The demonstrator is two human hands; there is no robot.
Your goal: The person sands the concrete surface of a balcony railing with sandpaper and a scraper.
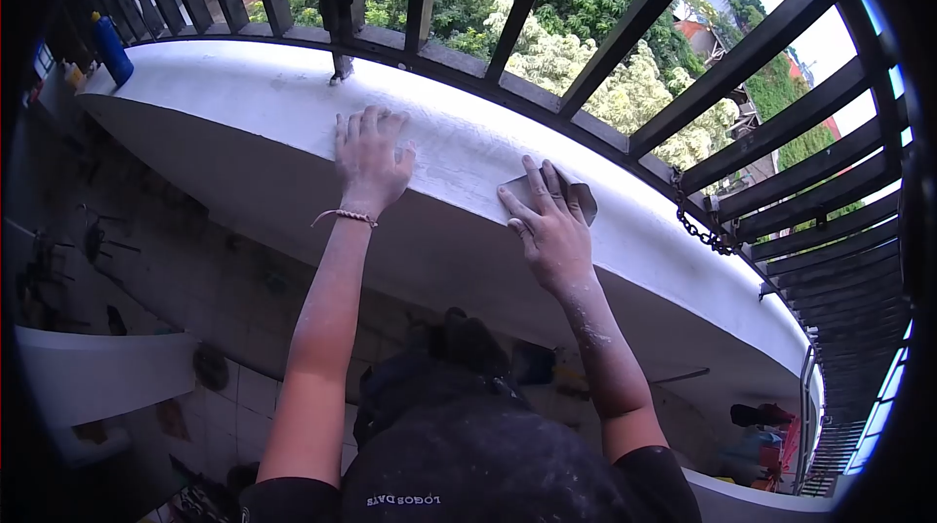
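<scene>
My left hand (371, 157) is dusted with white powder and rests, fingers outstretched, on the top of a white ledge (449, 157). Nothing is in it. Further right, my right hand (554, 221) presses a dark grey piece of sandpaper (583, 193) against the same ledge. Its fingers lie over the sheet, with the thumb at the near side, and part of the sheet is hidden under them. White dust also marks the right forearm, and the ledge under both hands looks smudged.
Black metal railing (527, 11) runs along the ledge's outer side, with a chain (703, 230) hanging from it at right. A blue bottle (113, 50) stands on the ledge's far left. Below are a tiled floor (229, 416) and red items (776, 450). Trees (605, 11) grow beyond.
</scene>
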